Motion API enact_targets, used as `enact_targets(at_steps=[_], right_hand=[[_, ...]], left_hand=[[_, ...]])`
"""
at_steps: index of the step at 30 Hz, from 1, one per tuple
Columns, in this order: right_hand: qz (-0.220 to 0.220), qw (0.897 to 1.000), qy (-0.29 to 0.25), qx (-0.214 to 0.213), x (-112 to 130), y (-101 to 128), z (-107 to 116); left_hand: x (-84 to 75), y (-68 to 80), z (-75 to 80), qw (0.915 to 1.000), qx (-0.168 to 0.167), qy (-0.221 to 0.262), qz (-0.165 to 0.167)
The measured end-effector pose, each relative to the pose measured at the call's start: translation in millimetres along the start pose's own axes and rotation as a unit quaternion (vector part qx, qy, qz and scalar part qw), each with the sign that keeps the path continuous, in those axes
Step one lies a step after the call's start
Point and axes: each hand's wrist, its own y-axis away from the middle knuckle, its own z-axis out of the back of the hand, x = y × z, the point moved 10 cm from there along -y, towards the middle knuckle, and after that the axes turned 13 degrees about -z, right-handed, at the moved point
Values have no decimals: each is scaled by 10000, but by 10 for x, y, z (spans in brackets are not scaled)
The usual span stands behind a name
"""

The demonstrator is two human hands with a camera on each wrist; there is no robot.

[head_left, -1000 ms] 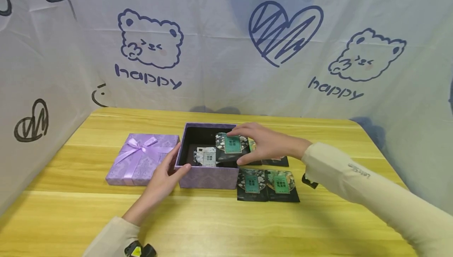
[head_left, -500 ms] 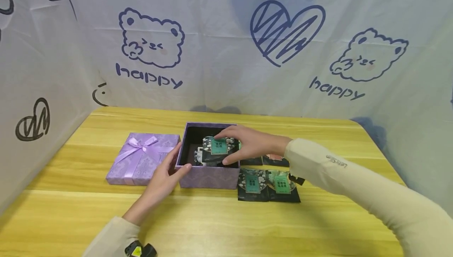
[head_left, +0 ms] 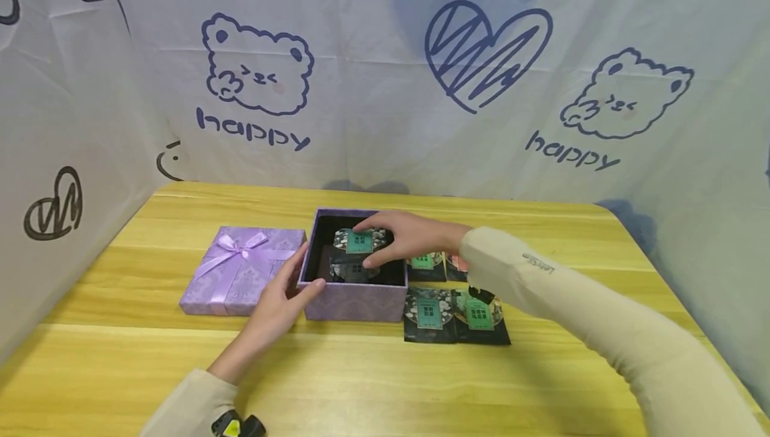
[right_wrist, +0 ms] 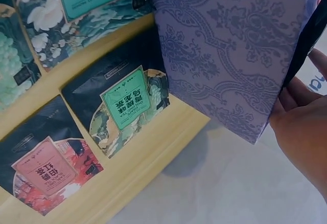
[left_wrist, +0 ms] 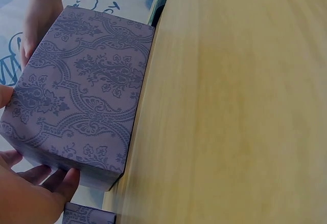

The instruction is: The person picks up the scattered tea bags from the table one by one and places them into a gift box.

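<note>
Working remotely, I had the left hand (head_left: 283,300) grip the box (head_left: 355,303) by its left front corner, apparently to steady it, while the right hand (head_left: 412,236) pinched a sachet (head_left: 359,242) at the opening, the lid (head_left: 243,273) beside it presumably for access.

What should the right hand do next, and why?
Probably lower the teal-labelled packet and release it inside the purple box: the right hand pinches it over the open top, while the left hand grips the box's left side.
</note>
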Motion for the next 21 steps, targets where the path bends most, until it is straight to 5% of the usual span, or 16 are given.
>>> enact_targets(at_steps=[21], right_hand=[[39,9981,575,-232,18,-120,-100]], left_hand=[[-22,-13,-3,9999,-17,11,-154]])
